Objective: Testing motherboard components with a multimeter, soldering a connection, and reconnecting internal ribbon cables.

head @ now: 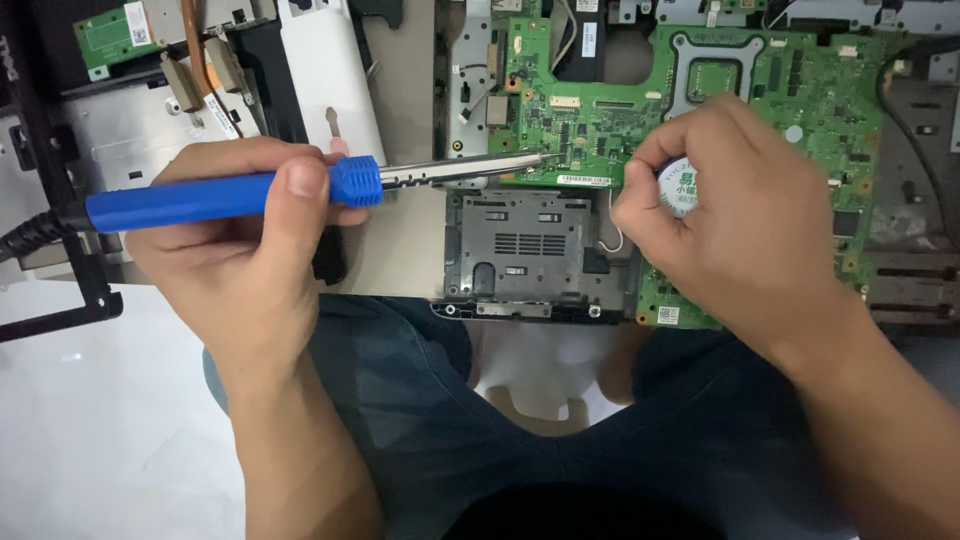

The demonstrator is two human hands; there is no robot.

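One soldering iron (230, 192) — in left hand (240, 230)

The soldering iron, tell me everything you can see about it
The soldering iron lies nearly level across the left half of the view, tip pointing right. It has a long smooth blue handle, seemingly plastic, with a ribbed blue collar, then a silvery metal shaft narrowing to a point. A black ribbed cord leaves its left end. The left hand grips the handle, thumb on top near the collar. The tip sits at the lower edge of the green circuit board; whether it actually touches cannot be told.
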